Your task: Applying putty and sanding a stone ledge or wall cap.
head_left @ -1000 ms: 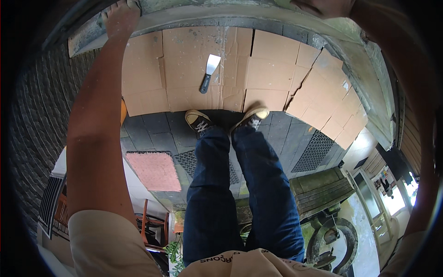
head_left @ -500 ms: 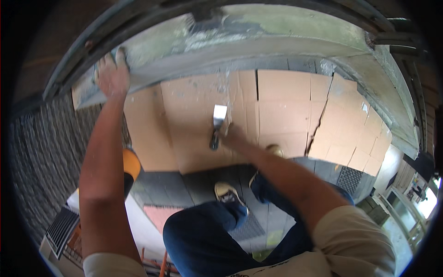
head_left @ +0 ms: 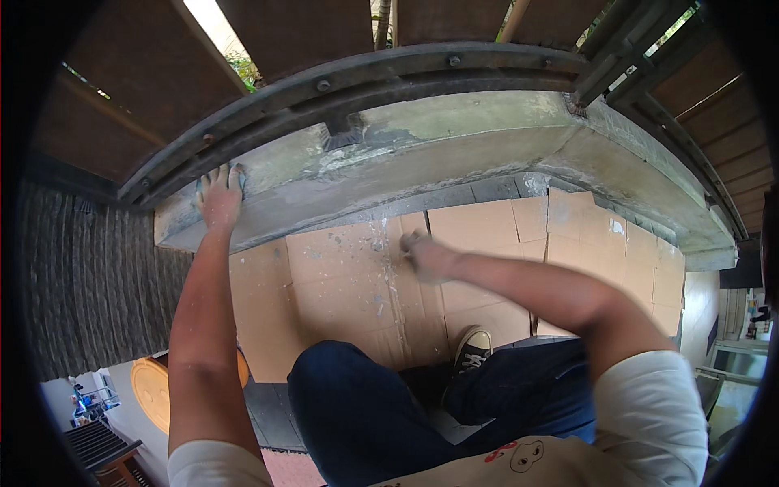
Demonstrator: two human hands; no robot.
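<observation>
My left hand (head_left: 217, 197) rests with fingers spread on the top of the weathered concrete ledge (head_left: 454, 114); a small teal patch by its fingertips is too small to make out. My right hand (head_left: 432, 258), blurred, is closed above the flattened cardboard (head_left: 333, 284), apparently round the putty knife's dark handle; its blade is hidden. The cardboard lies along the ledge's foot, with pale specks on it.
Dark wooden slats on a bolted metal rail (head_left: 323, 85) rise above the ledge. A ridged dark stone wall (head_left: 97, 284) is at the left, near a yellow rounded object (head_left: 150, 390). My bent knees and a sneaker (head_left: 473, 349) are over the cardboard and dark tiles.
I have gone from standing to crouching, facing the ledge. My right hand has come down to the putty knife, which is no longer lying on the cardboard, and has moved forward.
</observation>
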